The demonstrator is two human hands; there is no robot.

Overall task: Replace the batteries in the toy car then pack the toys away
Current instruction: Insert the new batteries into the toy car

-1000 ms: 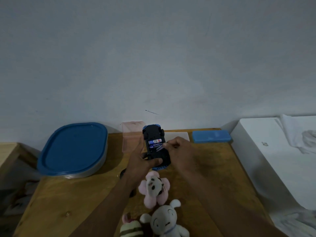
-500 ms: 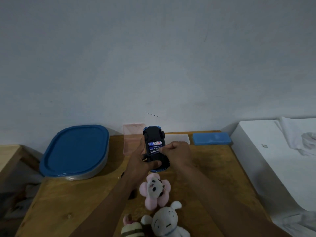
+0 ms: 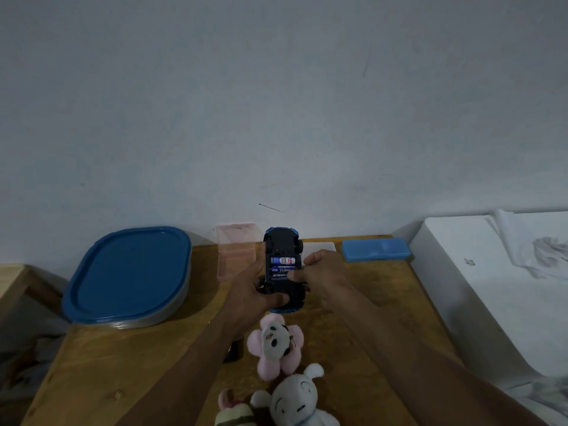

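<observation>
A dark blue toy car is held belly-up above the wooden table. Its battery bay is open and shows several batteries lying crosswise. My left hand grips the car from the left, thumb across its near end. My right hand pinches the nearest battery with curled fingers at the bay's right side. Three plush toys lie in front: a pink flower panda, a white doll and a striped one.
A large container with a blue lid stands at the left. A small pink box, a white flat piece and a blue case line the wall. A small black part lies under my left forearm. White bedding borders the right.
My right hand's fingers have shifted slightly lower on the battery bay. The car stays in my left hand's grip at about the same place.
</observation>
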